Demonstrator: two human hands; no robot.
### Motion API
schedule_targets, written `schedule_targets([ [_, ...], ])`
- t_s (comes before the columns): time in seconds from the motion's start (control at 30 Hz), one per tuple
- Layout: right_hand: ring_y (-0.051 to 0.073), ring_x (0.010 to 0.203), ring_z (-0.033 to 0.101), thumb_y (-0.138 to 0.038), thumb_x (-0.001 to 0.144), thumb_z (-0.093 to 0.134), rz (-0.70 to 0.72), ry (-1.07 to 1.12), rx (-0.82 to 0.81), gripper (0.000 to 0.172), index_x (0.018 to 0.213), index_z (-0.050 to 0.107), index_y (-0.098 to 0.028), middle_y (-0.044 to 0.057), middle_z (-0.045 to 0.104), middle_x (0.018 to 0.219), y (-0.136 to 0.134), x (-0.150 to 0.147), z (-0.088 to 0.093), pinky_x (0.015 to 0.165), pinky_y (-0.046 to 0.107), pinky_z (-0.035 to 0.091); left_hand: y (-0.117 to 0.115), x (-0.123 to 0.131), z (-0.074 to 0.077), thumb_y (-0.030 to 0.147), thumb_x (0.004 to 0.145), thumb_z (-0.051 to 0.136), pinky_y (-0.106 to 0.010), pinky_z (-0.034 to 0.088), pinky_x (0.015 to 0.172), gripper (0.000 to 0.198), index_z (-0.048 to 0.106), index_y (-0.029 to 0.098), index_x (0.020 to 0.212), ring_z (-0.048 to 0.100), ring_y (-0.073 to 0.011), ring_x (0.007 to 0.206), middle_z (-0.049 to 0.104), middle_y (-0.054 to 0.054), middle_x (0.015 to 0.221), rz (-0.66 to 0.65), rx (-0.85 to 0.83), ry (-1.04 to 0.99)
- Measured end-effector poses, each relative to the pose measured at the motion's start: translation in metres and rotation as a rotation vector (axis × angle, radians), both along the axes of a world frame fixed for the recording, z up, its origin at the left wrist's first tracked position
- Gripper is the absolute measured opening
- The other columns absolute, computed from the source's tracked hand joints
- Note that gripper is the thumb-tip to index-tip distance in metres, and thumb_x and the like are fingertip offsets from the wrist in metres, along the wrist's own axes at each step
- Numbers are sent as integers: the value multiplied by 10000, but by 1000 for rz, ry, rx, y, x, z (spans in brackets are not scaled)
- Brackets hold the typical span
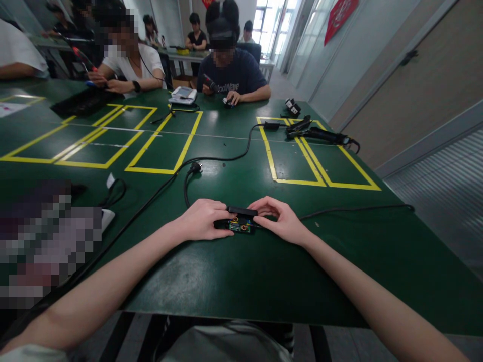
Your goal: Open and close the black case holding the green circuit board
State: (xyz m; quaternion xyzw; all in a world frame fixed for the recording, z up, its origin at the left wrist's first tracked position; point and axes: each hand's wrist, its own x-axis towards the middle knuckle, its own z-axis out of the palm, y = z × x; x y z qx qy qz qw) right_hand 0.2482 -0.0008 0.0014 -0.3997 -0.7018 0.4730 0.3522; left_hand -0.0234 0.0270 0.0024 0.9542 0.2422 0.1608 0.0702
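An opened power adapter sits on the green table in front of me, its circuit board [240, 227] showing copper coils and small parts. Its black cover [242, 211] is tilted up along the board's far side. My left hand [204, 219] grips the adapter's left end, fingers at the cover and thumb by the board's near edge. From the right, my right hand [281, 219] pinches the cover's right end, with some fingertips hidden behind it. A black cord with a plug [195, 168] runs in behind my left hand, and a black cable [358, 208] leads off rightward.
Yellow tape frames [151, 171] mark the table. A hair-straightener-like black tool [320, 133] with a long cord lies at the back right. A white device [183, 95] stands farther back. Across the table a person [234, 73] handles small parts; another sits to the left.
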Motion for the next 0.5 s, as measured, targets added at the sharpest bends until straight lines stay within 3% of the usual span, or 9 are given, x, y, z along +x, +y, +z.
schedule_targets([
  [0.3, 216, 959, 733, -524, 876, 749, -6, 82, -5, 355, 820, 616, -200, 86, 743, 1026, 2, -1, -8, 880, 402, 610, -1, 0, -5, 457, 950, 658, -272, 474, 631, 288, 742, 182, 931, 624, -150, 668, 637, -9, 727, -30, 74, -29],
  [0.5, 225, 946, 727, -500, 878, 760, 28, 34, 57, 333, 810, 634, -199, 72, 727, 960, 1, 1, -3, 864, 407, 599, -1, -1, -6, 469, 996, 610, -268, 461, 627, 316, 688, 186, 878, 607, -146, 674, 639, -19, 746, -91, 156, -110],
])
